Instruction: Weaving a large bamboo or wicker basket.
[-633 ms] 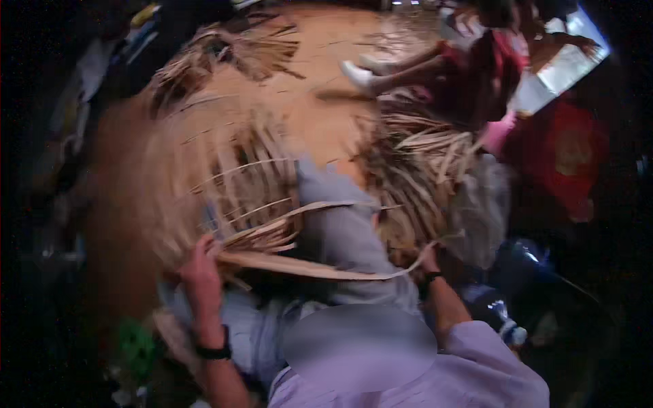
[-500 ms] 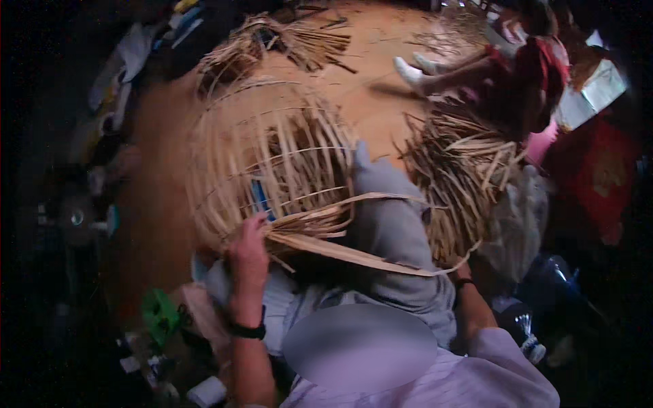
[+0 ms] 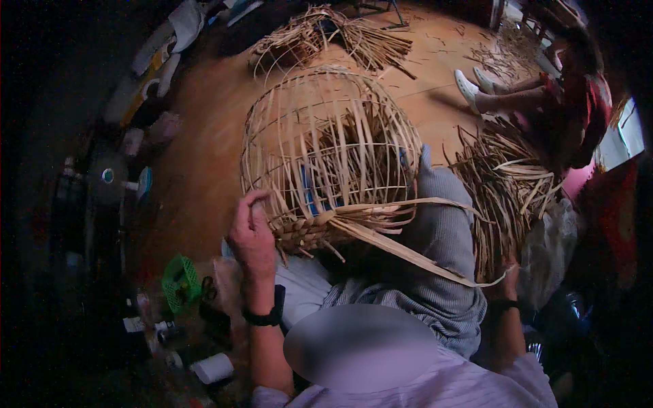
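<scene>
A half-woven basket [image 3: 330, 160] of pale strips, open-ribbed with a braided band at its near edge, rests against my legs. My left hand [image 3: 250, 238] has its fingers curled on the basket's near left edge. Loose strips [image 3: 401, 248] trail from the band toward my right. Down at the right, my right hand [image 3: 509, 279] is closed beside a bundle of dry strips [image 3: 490, 183] and the tip of a trailing strip; what it grips is unclear. Inside or behind the ribs show darker strips and something blue [image 3: 309, 187].
Another person's legs [image 3: 510, 98] in white shoes lie at upper right. A strip pile [image 3: 333, 41] is at the back on the orange floor [image 3: 187, 197]. A green mesh basket [image 3: 180, 279], bottles and small containers are at my left; a clear plastic bag [image 3: 554, 245] at my right.
The whole view has swung, so the basket, both my hands and the surroundings appear further right. The blur has eased, and the braided band now shows clearly by my left hand.
</scene>
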`<state>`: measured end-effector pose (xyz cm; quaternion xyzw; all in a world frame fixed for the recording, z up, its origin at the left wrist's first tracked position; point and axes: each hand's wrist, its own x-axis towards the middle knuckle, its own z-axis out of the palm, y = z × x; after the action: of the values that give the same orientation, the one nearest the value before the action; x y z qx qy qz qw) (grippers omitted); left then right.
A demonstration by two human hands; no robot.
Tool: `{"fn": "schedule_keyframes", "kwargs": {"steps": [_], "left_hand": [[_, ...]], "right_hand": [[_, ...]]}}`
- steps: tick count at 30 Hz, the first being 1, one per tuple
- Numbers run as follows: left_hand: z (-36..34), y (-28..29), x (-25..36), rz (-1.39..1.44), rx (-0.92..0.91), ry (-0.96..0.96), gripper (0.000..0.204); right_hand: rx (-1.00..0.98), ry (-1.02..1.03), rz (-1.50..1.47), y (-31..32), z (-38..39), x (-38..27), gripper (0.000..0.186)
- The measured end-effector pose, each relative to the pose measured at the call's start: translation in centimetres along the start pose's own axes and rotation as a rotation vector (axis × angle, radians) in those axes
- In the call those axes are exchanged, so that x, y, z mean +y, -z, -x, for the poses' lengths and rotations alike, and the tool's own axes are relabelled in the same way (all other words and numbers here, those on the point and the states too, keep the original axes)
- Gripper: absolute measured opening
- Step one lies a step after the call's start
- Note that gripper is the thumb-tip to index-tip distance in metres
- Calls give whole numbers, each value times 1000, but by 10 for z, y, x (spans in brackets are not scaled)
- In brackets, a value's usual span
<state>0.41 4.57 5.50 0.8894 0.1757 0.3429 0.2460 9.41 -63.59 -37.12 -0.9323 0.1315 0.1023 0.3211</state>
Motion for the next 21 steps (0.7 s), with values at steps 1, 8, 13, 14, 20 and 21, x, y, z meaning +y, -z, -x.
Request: {"fn": "schedule_keyframes", "kwargs": {"steps": [1,8,13,14,20,21], "left_hand": [[7,15,-7,-28,54,57,17],[35,-5,0,44,-183,41,22],[44,-37,19,-12,-254,-101,26],[44,-40,20,-25,-251,-104,27],[42,-58,24,31,-266,61,24],[44,-53,22,-11,-263,69,24]], "right_hand": [[0,90,-222,-3,-8,-22,21],[341,684,148,133,-7,-187,22],[123,846,-274,142,-38,-264,44],[92,821,-369,134,-41,-274,46],[-373,643,-766,100,69,-461,49],[-423,648,-727,85,90,-489,36]]}}
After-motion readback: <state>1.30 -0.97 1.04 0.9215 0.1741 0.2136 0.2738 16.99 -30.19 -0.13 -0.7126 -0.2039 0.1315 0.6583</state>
